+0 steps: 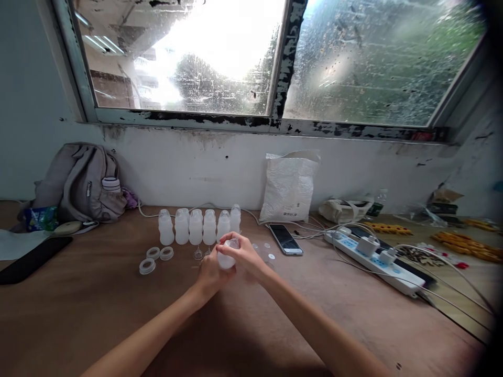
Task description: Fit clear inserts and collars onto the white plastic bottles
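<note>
Hands meet at table centre: my left hand (210,272) cups the small translucent white plastic bottle (227,257) from below, my right hand (240,250) closes over its top. Finished row of white bottles (198,226) stands at twelve o'clock, white rings (156,257) at nine. Advise firm base grip, square turning, elbows low.

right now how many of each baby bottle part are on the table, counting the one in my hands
standing white bottles: 6
bottle held in both hands, left hand and right hand wrapped around it: 1
white screw rings: 3
small clear pieces beside the right hand: too small to count
total counted: 10
</note>
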`<state>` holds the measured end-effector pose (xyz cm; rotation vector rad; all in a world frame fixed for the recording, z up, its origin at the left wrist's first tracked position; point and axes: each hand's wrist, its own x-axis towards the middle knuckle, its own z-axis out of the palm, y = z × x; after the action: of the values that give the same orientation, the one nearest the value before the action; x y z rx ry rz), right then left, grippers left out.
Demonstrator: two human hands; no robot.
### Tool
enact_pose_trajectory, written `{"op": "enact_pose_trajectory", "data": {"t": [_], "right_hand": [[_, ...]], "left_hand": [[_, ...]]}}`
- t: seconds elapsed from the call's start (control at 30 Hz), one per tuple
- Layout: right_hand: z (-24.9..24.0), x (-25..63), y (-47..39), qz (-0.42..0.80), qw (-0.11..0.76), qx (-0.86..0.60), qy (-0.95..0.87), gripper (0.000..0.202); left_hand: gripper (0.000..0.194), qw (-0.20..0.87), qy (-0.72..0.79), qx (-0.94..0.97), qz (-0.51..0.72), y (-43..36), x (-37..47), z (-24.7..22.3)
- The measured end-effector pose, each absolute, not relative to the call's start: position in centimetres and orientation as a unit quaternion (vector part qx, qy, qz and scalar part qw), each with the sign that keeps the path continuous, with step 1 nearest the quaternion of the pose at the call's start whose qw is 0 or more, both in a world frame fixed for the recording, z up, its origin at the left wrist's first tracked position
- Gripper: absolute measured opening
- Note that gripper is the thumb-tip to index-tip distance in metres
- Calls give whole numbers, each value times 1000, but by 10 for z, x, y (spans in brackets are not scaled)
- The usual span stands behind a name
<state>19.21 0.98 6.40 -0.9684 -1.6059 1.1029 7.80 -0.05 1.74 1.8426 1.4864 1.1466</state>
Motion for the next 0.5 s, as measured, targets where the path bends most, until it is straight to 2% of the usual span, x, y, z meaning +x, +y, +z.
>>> {"op": "enact_pose_trajectory", "data": {"t": [0.1, 0.17, 0.3, 0.4, 0.5], "right_hand": [[78, 211, 18, 367, 426, -412, -717, 34], [86, 227, 24, 270, 373, -466, -756, 31], [90, 255, 34, 127, 162, -586, -784, 14], [84, 262, 36, 136, 38, -634, -760, 17], [78, 259, 36, 181, -17, -646, -741, 20]], "left_hand": [[38, 263, 527, 691, 419, 4, 67, 6], [37, 309, 487, 690, 438, 7, 60, -3], [45, 375, 409, 716, 425, 10, 50, -13], [42, 381, 386, 749, 381, 9, 46, -13], [36, 333, 385, 782, 360, 9, 44, -10]]}}
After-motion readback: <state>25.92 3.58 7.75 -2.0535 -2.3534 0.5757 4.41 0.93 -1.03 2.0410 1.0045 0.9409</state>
